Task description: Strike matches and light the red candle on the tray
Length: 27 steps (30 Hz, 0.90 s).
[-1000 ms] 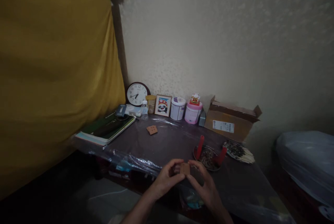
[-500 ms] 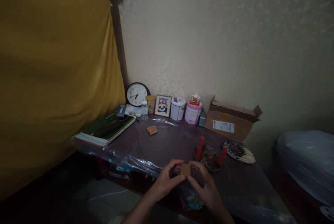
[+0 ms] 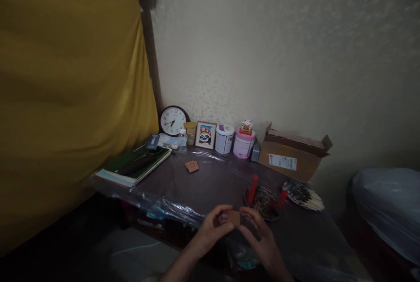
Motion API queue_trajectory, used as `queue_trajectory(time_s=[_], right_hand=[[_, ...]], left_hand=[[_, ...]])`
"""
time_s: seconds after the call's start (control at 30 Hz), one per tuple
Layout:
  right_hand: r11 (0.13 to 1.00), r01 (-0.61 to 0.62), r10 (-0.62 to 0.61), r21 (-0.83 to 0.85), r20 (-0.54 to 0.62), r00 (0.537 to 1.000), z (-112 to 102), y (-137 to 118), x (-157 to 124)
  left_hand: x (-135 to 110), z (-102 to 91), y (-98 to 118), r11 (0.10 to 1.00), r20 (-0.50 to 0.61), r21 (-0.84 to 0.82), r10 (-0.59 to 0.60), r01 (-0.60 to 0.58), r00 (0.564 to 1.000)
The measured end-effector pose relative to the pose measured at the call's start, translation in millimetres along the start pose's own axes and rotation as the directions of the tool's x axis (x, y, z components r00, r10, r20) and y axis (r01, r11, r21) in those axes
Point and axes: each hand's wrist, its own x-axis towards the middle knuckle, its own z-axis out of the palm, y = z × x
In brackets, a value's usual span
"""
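Between my two hands, at the table's front edge, is a small brown square piece (image 3: 234,219), flat and stiff-looking. My left hand (image 3: 215,226) pinches its left side, thumb below and fingers above. On the opposite side my right hand (image 3: 257,229) grips it with thumb and fingertips. Farther back on the table lie similar brown squares (image 3: 192,167), overlapping, with dark marks on the top one. Just beyond my right hand is a round dish (image 3: 262,201) of small dark bits, with a red stick-like object (image 3: 253,189) standing in it.
A clock (image 3: 173,121), a framed panda picture (image 3: 205,135), a white tin (image 3: 225,139) and a pink tin (image 3: 244,144) line the wall. A cardboard box (image 3: 285,153) stands right of them. A plate of cotton swabs (image 3: 302,195) lies in front of the box. Books (image 3: 134,164) lie at left.
Both hands still hold the brown square; its marked face, visible before, now looks plain. The whole view has shifted slightly downward in the frame.
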Motion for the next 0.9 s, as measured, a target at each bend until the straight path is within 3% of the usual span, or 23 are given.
queue_trajectory(time_s=[0.2, 0.4, 0.53, 0.67, 0.9], right_hand=[[0.971, -0.118, 0.131, 0.206, -0.053, 0.99, -9.8, 7.0, 6.4], [0.913, -0.211, 0.251, 0.35, -0.073, 0.965, -13.6, 8.3, 10.7], [0.933, -0.219, 0.231, 0.285, -0.01, 0.973, -12.9, 12.3, 11.9], [0.952, -0.138, 0.154, 0.273, -0.04, 0.987, -12.3, 9.8, 14.4], [0.866, -0.182, 0.223, 0.466, -0.034, 0.974, -9.9, 8.7, 15.2]], left_hand=[[1.5, 0.0, 0.7, 0.994, -0.051, -0.106, -0.045, 0.04, 0.998], [2.7, 0.7, -5.3, 0.995, -0.045, -0.07, -0.073, 0.069, 0.996], [6.2, 0.8, -13.9, 0.991, -0.059, -0.111, -0.083, 0.076, 0.995], [5.5, 5.0, -16.4, 0.988, -0.066, -0.149, -0.062, 0.052, 0.996], [-16.6, 14.2, -21.7, 0.963, -0.126, -0.27, -0.015, -0.02, 0.992]])
